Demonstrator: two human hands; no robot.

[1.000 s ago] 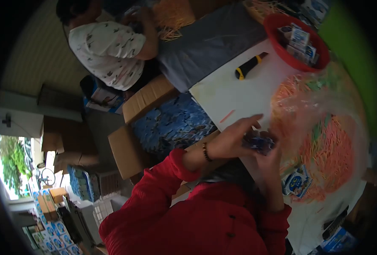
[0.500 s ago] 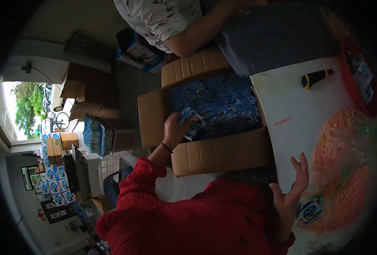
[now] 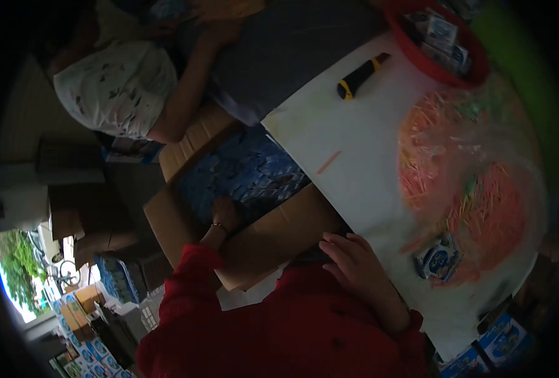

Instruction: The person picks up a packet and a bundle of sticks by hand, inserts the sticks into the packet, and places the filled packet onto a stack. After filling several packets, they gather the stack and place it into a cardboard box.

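An open cardboard box is filled with small blue printed packets. My left hand reaches down into it at the near left corner and touches the packets. Its fingers point away into shadow, so I cannot see whether they grip one. At the near edge of the white table, my right hand is open, holding nothing, with fingers stretched out. To its right, one blue and white packet lies beside a clear plastic bag of thin pink and orange sticks.
A black and yellow box cutter and one loose pink stick lie on the white table. A red basin holds packets at the far side. Another person in a patterned shirt sits beyond the box.
The view has turned and shifted right. My left hand, which held a packet above the box, is now lower among the packets. My right hand has come down from its raised, spread pose.
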